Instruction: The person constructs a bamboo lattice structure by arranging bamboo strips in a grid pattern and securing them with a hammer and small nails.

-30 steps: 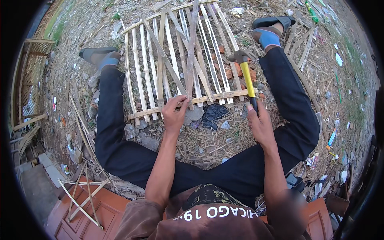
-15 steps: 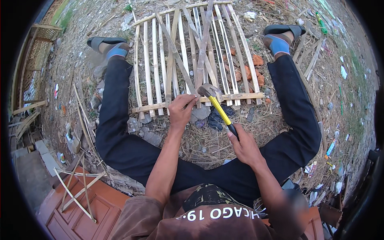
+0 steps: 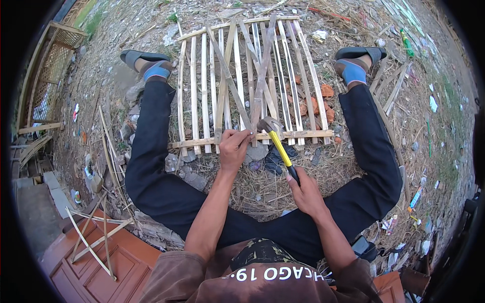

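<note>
My right hand (image 3: pixel 306 192) is wrapped round the black grip of a claw hammer (image 3: pixel 279 146) with a yellow shaft. Its metal head lies over the near crossbar (image 3: pixel 308 134) of a slatted wooden frame (image 3: pixel 204 91), just right of my left fingertips. My left hand (image 3: pixel 235 150) is closed in a pinch at that crossbar, by the lower ends of the crossed slats. Whatever sits between the fingertips is too small to name. The frame lies on the ground between my spread legs, with several upright slats and diagonal slats (image 3: pixel 262 70) across its middle.
Broken orange bricks (image 3: pixel 326 111) lie under and beside the frame's right side. Loose wooden strips (image 3: pixel 91 242) rest on a reddish-brown panelled door (image 3: pixel 126 267) at lower left. A lattice panel (image 3: pixel 48 76) stands far left. Litter and a green bottle (image 3: pixel 406 43) are scattered at right.
The whole scene sits a little lower in the picture. The hammer head has shifted slightly right, away from my left fingertips. Both hands keep their grips.
</note>
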`<state>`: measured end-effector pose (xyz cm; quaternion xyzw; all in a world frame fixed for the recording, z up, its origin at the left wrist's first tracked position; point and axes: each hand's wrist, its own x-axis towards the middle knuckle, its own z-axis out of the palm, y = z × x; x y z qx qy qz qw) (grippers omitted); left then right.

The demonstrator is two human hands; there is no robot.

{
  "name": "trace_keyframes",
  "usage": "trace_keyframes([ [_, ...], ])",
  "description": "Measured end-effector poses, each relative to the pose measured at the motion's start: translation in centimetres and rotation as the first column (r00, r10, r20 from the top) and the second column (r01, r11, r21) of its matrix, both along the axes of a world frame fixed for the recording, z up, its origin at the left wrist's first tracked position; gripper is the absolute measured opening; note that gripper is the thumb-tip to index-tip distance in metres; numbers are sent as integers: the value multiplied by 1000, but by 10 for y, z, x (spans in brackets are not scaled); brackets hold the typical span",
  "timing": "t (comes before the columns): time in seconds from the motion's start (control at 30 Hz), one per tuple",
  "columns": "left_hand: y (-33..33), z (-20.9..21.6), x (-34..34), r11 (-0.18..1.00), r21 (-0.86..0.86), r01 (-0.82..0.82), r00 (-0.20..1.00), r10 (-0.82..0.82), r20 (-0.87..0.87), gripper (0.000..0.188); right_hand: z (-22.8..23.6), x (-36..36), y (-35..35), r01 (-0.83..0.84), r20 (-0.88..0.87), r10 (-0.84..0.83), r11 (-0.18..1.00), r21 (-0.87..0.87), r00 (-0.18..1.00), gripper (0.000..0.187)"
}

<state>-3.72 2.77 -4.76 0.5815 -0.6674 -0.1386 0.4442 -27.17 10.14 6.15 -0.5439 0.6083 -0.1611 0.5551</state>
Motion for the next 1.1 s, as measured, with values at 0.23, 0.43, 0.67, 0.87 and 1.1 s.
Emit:
trace_keyframes([
  [0.23,0,1,-3,997,46,-57,997,55,54,20,14,-3,3,30,-18,-32,995,-95,999,22],
  [0.43,3,2,0,996,41,-81,993,77,92,22,19,-12,18,143,54,-134,967,-213,989,25],
  [0.67,2,-1,-7,987,115,-115,991,106,80,21,18,-11,24,304,136,-294,951,-56,946,24],
  [0.87,3,5,-5,970,185,-156,985,140,96,25,6,-8,26,355,202,-345,935,-19,917,26],
  [1.1,3,-5,-4,975,173,-138,990,138,13,27,6,-5,25,376,159,-367,927,-23,916,27],
])
